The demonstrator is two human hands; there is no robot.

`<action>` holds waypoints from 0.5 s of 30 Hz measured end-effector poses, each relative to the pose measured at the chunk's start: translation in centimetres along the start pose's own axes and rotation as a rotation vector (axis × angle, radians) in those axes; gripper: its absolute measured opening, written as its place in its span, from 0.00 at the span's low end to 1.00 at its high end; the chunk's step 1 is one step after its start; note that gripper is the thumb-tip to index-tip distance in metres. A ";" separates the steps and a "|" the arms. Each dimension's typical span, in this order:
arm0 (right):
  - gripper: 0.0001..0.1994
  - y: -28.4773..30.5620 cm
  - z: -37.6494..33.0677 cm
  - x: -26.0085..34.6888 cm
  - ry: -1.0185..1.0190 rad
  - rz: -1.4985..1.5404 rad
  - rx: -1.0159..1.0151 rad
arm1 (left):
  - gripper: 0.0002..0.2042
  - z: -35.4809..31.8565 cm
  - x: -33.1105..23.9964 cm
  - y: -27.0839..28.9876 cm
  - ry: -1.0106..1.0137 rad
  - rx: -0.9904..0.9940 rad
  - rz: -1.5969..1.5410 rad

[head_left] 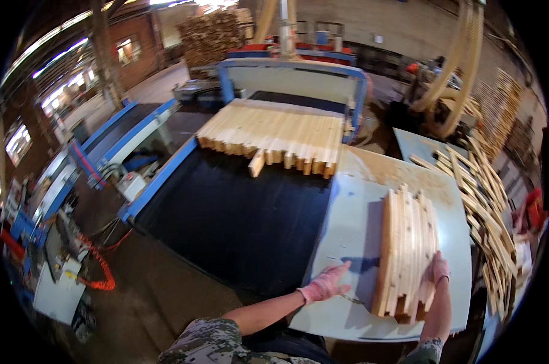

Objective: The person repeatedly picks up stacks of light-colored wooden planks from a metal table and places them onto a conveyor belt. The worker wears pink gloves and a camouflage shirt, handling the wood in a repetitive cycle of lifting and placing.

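A stack of pale wooden strips [408, 255] stands on the light-coloured tabletop in front of me, its ends uneven. My right hand [441, 267], in a pinkish glove, lies against the right side of this stack, with its fingers partly hidden but seemingly flat. To the left of the stack is my left hand [326, 285], gloved alike, held over the tabletop with its fingers stretched out and nothing in them. A gap separates it from the wood.
The tabletop [356, 212] adjoins a black conveyor belt [238, 212]. Rows of wooden strips [280, 127] lie at the belt's far end, one sticking out, before a blue-framed machine [292, 67]. Loose strips [487, 212] are heaped at the right. A red coiled hose [101, 273] hangs left.
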State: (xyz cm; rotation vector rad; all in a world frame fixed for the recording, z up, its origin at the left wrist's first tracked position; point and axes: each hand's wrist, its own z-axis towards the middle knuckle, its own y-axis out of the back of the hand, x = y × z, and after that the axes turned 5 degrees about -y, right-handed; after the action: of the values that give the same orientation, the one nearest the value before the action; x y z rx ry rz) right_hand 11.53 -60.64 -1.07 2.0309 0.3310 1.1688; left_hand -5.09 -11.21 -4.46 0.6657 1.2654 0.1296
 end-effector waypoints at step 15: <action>0.38 -6.6 -4.8 5.7 0.188 0.236 0.493 | 0.54 9.1 -0.4 -6.2 0.092 -0.065 -0.186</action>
State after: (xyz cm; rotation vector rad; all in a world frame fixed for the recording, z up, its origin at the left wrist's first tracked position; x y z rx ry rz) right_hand 11.59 -50.67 -0.85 2.4369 0.5241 1.5469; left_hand 1.42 -19.93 -6.10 0.4884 1.3988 0.0479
